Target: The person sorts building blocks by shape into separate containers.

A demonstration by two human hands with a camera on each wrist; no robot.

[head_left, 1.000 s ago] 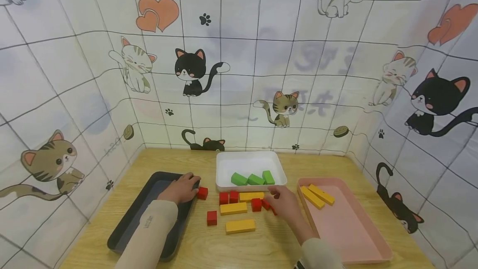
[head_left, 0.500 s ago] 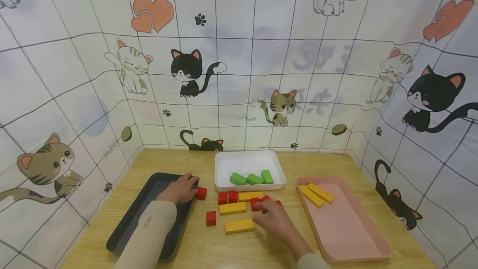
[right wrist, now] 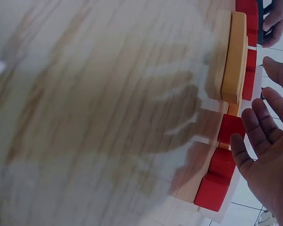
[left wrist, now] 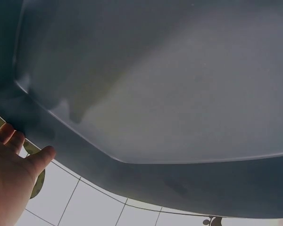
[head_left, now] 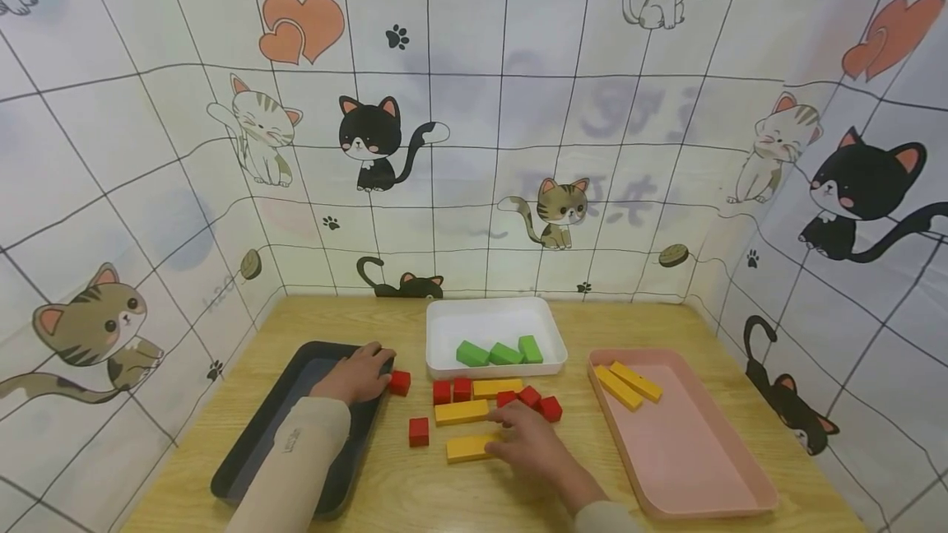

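The right grip [head_left: 533,441] is released, fingers loosely spread, its thumb side over the right end of the front yellow bar [head_left: 465,450]; contact cannot be told. Just left of its fingertips lies the middle yellow bar [head_left: 462,413], and farther ahead the rear yellow bar [head_left: 498,388]: three on the table [head_left: 415,492].

Seven red cubes [head_left: 550,409] are spread around: three bunched just ahead of the right grip, one of them partly hidden; two side by side ahead and left; one left of the bars; one just beside the left grip [head_left: 358,374]. That grip is relaxed, fingers extended at the far right rim of the dark tray [head_left: 344,496].

A strip of table runs between the right grip and the pink tray [head_left: 704,459] on its right, where two bars lie in the far left corner. Farther ahead, the white tray [head_left: 492,321] holds three green blocks [head_left: 506,354] along its near edge. Behind it, the table's far edge meets the cat-print wall [head_left: 474,122].
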